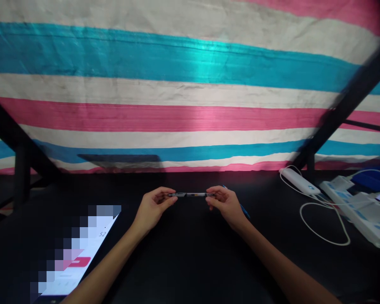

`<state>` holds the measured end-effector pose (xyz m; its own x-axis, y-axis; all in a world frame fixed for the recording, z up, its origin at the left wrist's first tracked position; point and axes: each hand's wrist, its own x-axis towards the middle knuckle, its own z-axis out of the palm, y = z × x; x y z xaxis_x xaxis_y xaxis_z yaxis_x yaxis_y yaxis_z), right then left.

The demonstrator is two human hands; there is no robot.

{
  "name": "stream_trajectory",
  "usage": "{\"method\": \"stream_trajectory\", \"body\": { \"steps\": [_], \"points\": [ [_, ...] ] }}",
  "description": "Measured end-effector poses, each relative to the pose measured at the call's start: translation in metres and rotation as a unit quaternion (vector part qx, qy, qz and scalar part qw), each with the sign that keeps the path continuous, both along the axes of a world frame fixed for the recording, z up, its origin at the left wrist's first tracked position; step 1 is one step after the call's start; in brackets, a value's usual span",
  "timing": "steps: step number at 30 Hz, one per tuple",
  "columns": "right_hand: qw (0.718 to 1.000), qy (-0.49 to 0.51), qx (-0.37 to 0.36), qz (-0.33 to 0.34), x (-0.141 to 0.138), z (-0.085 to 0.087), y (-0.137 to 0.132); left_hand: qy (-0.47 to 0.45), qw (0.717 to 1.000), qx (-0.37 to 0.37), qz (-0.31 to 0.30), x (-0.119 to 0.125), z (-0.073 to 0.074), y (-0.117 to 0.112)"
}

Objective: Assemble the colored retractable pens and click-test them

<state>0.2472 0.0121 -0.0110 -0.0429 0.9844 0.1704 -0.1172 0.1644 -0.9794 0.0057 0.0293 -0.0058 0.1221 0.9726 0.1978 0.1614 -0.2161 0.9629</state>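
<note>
A slim pen [194, 194] with a clear barrel and a darker grip section lies level between my two hands, held above the black table. My left hand [155, 204] pinches its left end between thumb and fingertips. At the other end, my right hand [223, 202] pinches the pen the same way. Behind and beneath the right hand, a thin blue item [245, 211] shows in part; the hand covers its middle, so I cannot tell its kind.
A lit screen [79, 261], partly blurred out, lies at the left by my forearm. On the right are a white power strip [357, 215] with plugs, a white device [299, 181] and looped cables [324, 242]. A striped sheet [177, 118] hangs behind the black table [190, 261], between dark frame bars [342, 107].
</note>
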Motion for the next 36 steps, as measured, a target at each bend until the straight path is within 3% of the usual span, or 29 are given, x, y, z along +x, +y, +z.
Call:
{"method": "stream_trajectory", "body": {
  "steps": [3,5,8,12,15,19,27,33,36],
  "points": [
    [1.000,-0.027,-0.001,0.000,0.001,0.001,0.001,0.109,0.991,0.082,0.004,-0.001,-0.001,-0.002],
    [0.999,-0.048,-0.014,0.018,0.002,0.001,0.001,0.202,0.965,0.165,0.003,-0.001,0.000,-0.005],
    [0.991,-0.086,-0.064,0.076,0.000,0.003,-0.002,0.350,0.899,0.265,0.000,0.003,0.004,-0.012],
    [0.960,-0.111,-0.157,0.206,-0.005,0.010,-0.013,0.535,0.777,0.327,0.047,0.014,0.010,-0.021],
    [0.928,-0.020,-0.232,0.290,-0.006,0.016,-0.020,0.576,0.734,0.352,0.079,0.020,0.010,-0.025],
    [0.875,0.065,-0.300,0.374,-0.002,0.019,-0.021,0.561,0.730,0.380,0.089,0.022,0.006,-0.025],
    [0.845,0.084,-0.379,0.369,-0.011,0.021,-0.028,0.505,0.706,0.493,0.065,0.020,0.004,-0.026],
    [0.780,0.115,-0.412,0.456,-0.023,0.031,-0.041,0.493,0.701,0.512,0.053,0.032,-0.004,-0.028],
    [0.788,0.096,-0.415,0.444,-0.028,0.026,-0.044,0.465,0.717,0.517,0.050,0.035,-0.010,-0.028]
  ]
}}
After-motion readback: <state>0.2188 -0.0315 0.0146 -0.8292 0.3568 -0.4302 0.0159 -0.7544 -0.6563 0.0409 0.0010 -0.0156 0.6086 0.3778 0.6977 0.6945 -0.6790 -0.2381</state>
